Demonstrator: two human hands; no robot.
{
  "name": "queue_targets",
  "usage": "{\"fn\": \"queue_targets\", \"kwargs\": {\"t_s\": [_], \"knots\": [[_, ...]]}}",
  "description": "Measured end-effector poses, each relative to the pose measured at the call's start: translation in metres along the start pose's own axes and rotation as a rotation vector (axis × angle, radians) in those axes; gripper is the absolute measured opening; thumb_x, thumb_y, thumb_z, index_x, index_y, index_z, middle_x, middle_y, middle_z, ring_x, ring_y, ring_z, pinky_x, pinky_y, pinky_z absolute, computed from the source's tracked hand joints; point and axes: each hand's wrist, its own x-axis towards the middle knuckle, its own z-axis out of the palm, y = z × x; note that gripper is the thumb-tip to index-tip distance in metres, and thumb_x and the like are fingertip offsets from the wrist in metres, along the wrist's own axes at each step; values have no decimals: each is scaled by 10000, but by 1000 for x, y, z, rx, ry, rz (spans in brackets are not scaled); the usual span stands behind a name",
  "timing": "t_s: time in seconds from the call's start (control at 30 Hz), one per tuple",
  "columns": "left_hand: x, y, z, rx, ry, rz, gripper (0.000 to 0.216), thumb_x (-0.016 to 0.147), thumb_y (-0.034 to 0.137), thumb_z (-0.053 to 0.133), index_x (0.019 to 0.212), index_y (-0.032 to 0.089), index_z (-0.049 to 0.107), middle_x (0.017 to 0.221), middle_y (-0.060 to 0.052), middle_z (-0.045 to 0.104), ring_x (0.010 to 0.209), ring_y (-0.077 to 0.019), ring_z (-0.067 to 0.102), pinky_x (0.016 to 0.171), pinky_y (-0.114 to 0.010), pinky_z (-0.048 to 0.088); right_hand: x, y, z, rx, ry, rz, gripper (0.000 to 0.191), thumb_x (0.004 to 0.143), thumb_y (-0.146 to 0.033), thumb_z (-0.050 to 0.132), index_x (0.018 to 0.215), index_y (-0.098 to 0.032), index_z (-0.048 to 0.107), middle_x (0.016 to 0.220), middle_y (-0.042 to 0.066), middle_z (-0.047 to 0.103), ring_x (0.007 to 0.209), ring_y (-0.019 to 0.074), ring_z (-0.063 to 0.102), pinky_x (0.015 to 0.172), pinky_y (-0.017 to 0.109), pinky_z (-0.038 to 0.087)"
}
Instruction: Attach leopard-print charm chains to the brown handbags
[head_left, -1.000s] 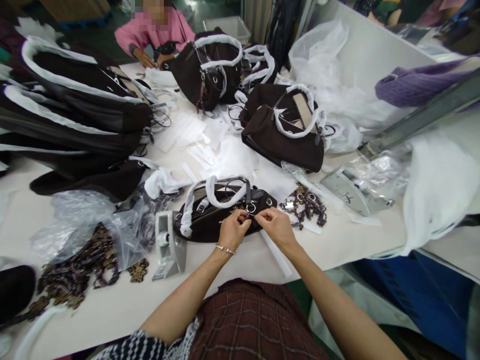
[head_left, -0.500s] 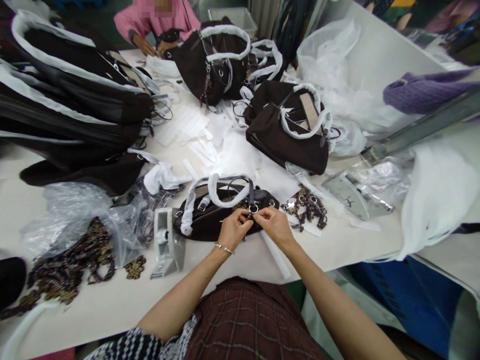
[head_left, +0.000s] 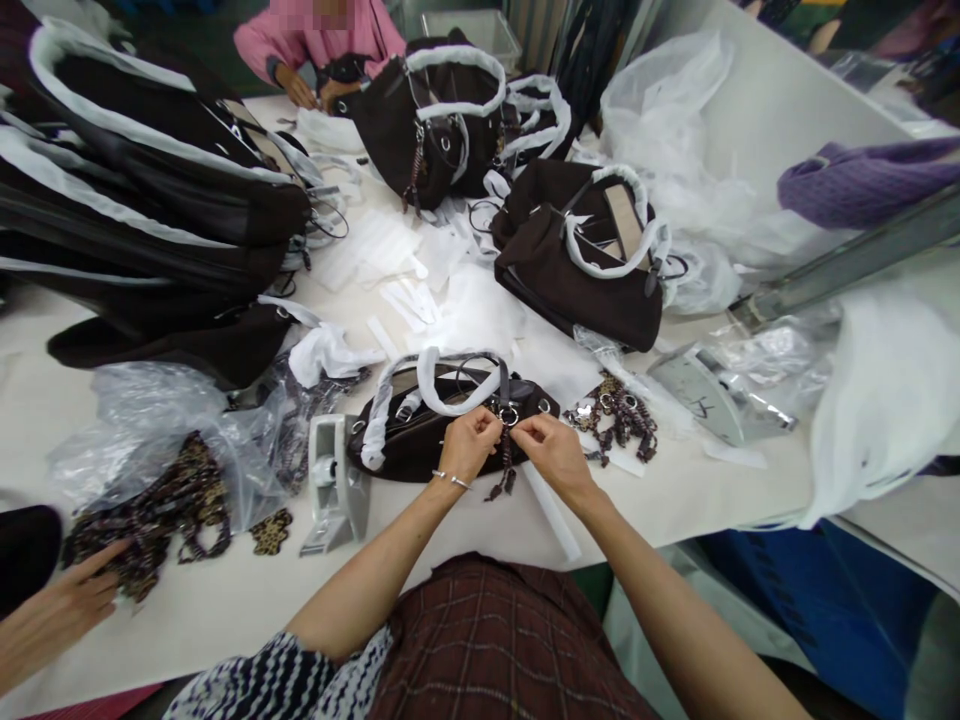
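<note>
A dark brown handbag [head_left: 427, 455], its handles wrapped in white, lies in front of me at the table's near edge. From a strap on it hangs a metal ring [head_left: 509, 415], with a braided charm [head_left: 507, 478] dangling below, its tail over the bag's front. My left hand [head_left: 469, 447] is closed in a pinch at the left of the ring, at the charm's top. On the other side, my right hand [head_left: 553, 457] pinches at the same spot. My fingertips hide the exact joint between charm and ring.
Another person's hand [head_left: 86, 595] reaches over a pile of braided charms [head_left: 142, 520] at left. A tape dispenser [head_left: 330, 490] stands beside the bag; another dispenser [head_left: 712, 395] is at right. More charms [head_left: 626, 425] lie nearby. Brown bags [head_left: 577, 255] stand behind; a person in pink [head_left: 322, 50] sits opposite.
The charm's braided tail now hangs down in view below the ring, where my fingers covered it before. My hands have parted slightly. Another person's hand has come in at left.
</note>
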Motion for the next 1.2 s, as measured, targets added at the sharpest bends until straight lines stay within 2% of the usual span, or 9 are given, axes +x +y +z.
{"fn": "queue_targets", "kwargs": {"t_s": [0.2,0.27,0.4,0.47,0.57,0.67,0.8,0.93,1.2], "knots": [[-22,-1,-7,-122,148,44,173,818,319,539,725,176,567,600,37,597,508,-84,561,513,-173,433,-6,-8,-4,142,225,-153,123,850,-265,605,928,-212,684,973,58,676,925,198,622,890,352,477],[-25,0,-9,-192,112,50,183,829,335,542,739,177,563,598,38,590,496,-82,548,501,-176,431,-7,-11,-1,174,182,-258,144,854,-239,612,977,-228,685,1052,64,670,1015,205,607,955,373,455],[-24,3,-11,-230,33,98,190,863,345,532,769,182,556,610,36,579,501,-93,539,503,-199,444,-6,-14,5,220,70,-309,98,864,-225,606,894,-238,698,968,51,681,937,193,629,876,348,492],[-22,3,-13,-109,54,209,192,890,330,512,789,182,582,677,11,606,602,-118,581,596,-234,480,-5,-13,6,229,67,-273,82,863,-237,608,848,-232,688,917,41,679,893,188,631,845,338,491],[-16,3,-17,240,156,460,159,906,286,517,957,199,640,987,-61,658,944,-192,591,856,-337,455,-5,-9,5,251,54,-188,85,864,-272,608,840,-220,672,901,32,680,872,184,627,841,330,477],[-10,3,-16,557,186,562,266,874,267,576,1136,227,600,1215,-79,599,1110,-248,507,930,-401,386,-4,-6,5,304,27,-68,131,867,-319,602,892,-211,672,911,31,692,869,184,628,844,328,470],[-2,5,-10,719,171,515,208,863,305,588,1042,201,603,1024,-75,647,1023,-254,530,893,-398,372,-3,-4,8,392,10,30,189,852,-365,610,909,-197,674,906,38,698,861,192,628,829,330,472],[-1,7,-6,703,151,461,63,847,247,577,876,196,599,870,-61,643,936,-239,559,855,-373,371,-1,-4,10,432,9,69,208,831,-373,629,927,-196,682,884,35,702,823,190,631,798,329,484],[9,-18,-10,-85,-144,25,129,787,282,568,805,164,617,652,25,565,587,-109,494,574,-228,352,-2,-7,1,95,16,-197,119,862,-294,611,836,-232,709,848,27,697,844,197,613,832,344,453]]}}
